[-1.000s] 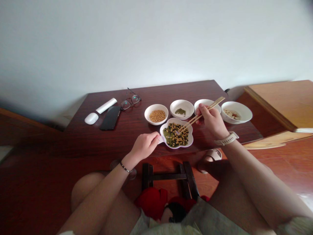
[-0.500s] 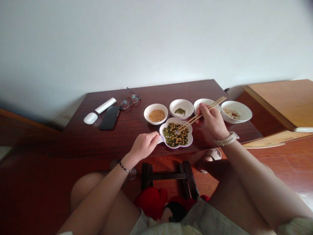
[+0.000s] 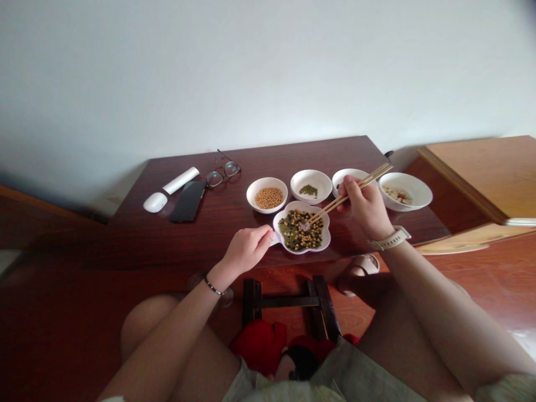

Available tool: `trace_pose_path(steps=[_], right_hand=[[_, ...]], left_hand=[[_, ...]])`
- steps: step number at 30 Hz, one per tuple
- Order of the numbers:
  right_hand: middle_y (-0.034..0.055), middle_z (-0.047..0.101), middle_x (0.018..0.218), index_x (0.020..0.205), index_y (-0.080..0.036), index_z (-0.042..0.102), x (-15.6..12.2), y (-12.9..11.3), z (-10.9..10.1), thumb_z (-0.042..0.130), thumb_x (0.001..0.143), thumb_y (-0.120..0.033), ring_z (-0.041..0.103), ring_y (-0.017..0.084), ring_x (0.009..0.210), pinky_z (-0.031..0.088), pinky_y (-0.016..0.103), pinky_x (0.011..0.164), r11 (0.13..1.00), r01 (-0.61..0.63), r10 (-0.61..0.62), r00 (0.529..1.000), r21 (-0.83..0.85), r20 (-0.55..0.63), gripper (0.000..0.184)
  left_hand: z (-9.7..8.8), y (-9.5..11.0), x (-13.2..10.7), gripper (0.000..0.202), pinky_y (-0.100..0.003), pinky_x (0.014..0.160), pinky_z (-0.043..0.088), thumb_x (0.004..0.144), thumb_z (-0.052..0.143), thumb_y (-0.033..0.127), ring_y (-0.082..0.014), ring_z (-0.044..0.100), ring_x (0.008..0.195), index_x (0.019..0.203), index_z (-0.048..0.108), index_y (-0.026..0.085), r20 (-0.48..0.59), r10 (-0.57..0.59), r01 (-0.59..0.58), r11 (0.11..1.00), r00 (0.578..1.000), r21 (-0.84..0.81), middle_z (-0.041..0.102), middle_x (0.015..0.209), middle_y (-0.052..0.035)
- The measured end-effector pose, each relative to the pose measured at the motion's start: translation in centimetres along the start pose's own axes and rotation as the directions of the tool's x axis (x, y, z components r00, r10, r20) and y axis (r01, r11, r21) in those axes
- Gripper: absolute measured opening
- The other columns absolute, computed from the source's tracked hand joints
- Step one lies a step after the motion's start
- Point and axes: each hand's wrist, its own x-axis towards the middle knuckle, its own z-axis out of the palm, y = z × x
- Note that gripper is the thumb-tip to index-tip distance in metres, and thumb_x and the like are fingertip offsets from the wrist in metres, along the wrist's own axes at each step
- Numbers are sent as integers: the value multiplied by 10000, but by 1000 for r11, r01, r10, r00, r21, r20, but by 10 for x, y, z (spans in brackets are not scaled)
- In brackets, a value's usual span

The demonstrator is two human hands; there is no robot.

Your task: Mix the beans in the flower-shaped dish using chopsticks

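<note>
My right hand [image 3: 364, 206] is shut on a pair of wooden chopsticks [image 3: 335, 202], and their tips rest among the beans. They reach into a white flower-shaped dish [image 3: 327, 237] holding a mix of yellow soybeans and green mung beans [image 3: 299, 231]. My left hand [image 3: 247, 250] holds the dish's short handle, though the fingers hide most of it. Behind the dish stand a white bowl of soybeans [image 3: 267, 197] and a white bowl with a few green beans [image 3: 309, 190]. A white bowl [image 3: 345, 176] sits partly hidden behind my right hand. Farther right, a white bowl [image 3: 419, 195] holds pale pieces.
A dark red wooden table [image 3: 138, 234] carries a white computer mouse [image 3: 154, 202], a white tube [image 3: 181, 180], a black phone [image 3: 188, 201] and glasses [image 3: 223, 174]. A wall rises behind it. Below its near edge are a dark wooden stool [image 3: 285, 302] and a slipper [image 3: 360, 268].
The upper ends of the chopsticks have swung slightly right as my right hand shifted a little. Their tips stay in the dish, and my left hand stays on the handle.
</note>
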Motion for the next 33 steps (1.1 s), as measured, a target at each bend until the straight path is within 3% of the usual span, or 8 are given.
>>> trace_pose_path(steps=[9,16,22,27,33], right_hand=[[0,594,647,770,-242,614,5,3,1,698,1035,-748,570,136,529,412,266,480,977,-62,67,998,204,-17,577],[-7,578,677,770,-240,583,16,3,12,766,972,-774,540,113,519,424,257,467,924,-92,114,993,372,-39,599],[3,535,686,796,-278,505,29,-3,30,646,978,-873,526,152,541,436,310,485,948,-47,67,996,316,-54,638],[28,550,798,821,-284,440,44,-8,46,532,1006,-907,549,150,583,453,325,508,963,16,21,991,268,-134,657],[24,529,749,824,-282,480,59,-3,69,578,1028,-849,575,156,583,467,343,523,938,46,7,988,344,-153,611]], left_hand=[[0,1,0,390,-305,674,365,1186,444,387,-176,648,641,872,609,225,3,-3,3,1000,1000,-6,693,716,-6],[0,1,0,406,-305,670,363,1180,438,383,-178,640,630,835,588,230,-14,5,-5,1000,1000,8,707,717,-13],[-1,2,0,384,-297,675,380,1179,455,370,-181,663,646,871,635,227,-6,-5,6,1000,1000,8,728,741,-16],[0,2,0,375,-299,669,368,1172,463,355,-184,657,655,865,634,226,-9,-2,2,1000,1000,20,729,753,-20],[2,0,-1,381,-305,676,367,1179,458,359,-189,669,691,874,640,222,-13,1,-1,1000,1000,23,739,782,-26]])
